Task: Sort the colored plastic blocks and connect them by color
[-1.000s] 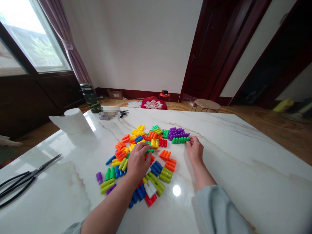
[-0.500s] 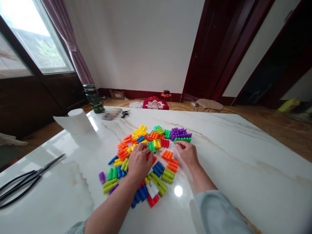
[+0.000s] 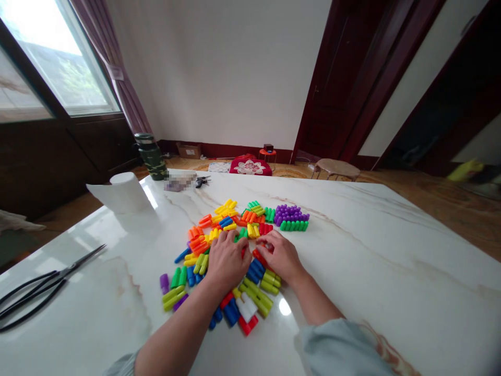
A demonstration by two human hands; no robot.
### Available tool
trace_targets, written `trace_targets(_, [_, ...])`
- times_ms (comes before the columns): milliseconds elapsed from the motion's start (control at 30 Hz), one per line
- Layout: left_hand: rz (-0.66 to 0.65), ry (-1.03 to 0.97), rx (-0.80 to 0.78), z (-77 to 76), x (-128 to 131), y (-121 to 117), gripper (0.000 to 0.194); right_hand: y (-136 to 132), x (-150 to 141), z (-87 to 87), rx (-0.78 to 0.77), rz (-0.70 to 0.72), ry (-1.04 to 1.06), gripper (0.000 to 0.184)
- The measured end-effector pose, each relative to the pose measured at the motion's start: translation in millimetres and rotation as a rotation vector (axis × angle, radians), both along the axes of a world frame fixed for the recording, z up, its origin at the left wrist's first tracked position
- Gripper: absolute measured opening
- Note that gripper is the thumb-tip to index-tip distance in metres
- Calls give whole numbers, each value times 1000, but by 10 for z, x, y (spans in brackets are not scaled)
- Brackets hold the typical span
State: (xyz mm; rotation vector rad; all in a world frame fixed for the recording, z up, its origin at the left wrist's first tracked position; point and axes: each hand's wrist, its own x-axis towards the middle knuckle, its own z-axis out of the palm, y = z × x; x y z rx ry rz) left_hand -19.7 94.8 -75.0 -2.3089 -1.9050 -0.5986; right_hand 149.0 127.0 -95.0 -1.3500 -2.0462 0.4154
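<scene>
Many plastic toy blocks shaped like joined pegs lie in a loose pile on the white marbled table [image 3: 376, 250]. My left hand [image 3: 230, 258] rests in the pile with its fingers curled; what they hold is hidden. Close beside it, my right hand [image 3: 281, 256] has its fingers bent around a red block [image 3: 260, 256], which it partly covers. Near the hands lie a green block [image 3: 242, 233], a blue block [image 3: 256, 269] and a lime block [image 3: 270, 282]. Behind them, a purple cluster [image 3: 289, 213] stands against a green row [image 3: 294, 225].
Long-handled scissors [image 3: 64, 274] lie at the left. A white paper roll [image 3: 127, 193], a camouflage flask [image 3: 151, 159] and small dark pliers [image 3: 202, 181] stand or lie toward the far left edge. Beyond the table is a round stool [image 3: 337, 168].
My right hand has moved left and toward me, from the green row to beside my left hand, and now covers orange blocks. My left hand has shifted only slightly.
</scene>
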Motion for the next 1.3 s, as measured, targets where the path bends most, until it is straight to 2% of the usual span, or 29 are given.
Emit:
trace_targets(133, [22, -61, -9, -9, 0, 7, 19, 22, 13, -5, -2, 22, 6, 16])
trace_targets(300, [10, -169, 18, -63, -21, 30, 2, 6, -41, 29, 119, 185, -56, 49])
trace_targets(433, [37, -205, 36, -92, -22, 40, 14, -32, -126, 47, 140, 297, -128, 58])
trace_targets(567, [94, -251, 52, -97, -18, 39, 19, -51, -175, 42, 113, 298, -170, 58])
trace_targets(700, [129, -317, 81, -94, -42, 43, 24, -70, -186, 71, 99, 270, -143, 40])
trace_targets(800, [156, -296, 80, -90, -67, 44, 25, -93, -197, 92, 82, 268, -124, 31])
trace_targets(1067, [174, -84, 40, -46, -54, 12, 23, -77, -214, 27, 55, 267, -4, 40])
trace_targets(1167, [158, -164, -11, -32, -53, 17, 30, -59, -219, 1, 34, 271, 124, 46])
trace_targets(1300, [78, -394, -69, -68, -74, 53, 40, -68, -223, 4, 32, 270, 260, 44])
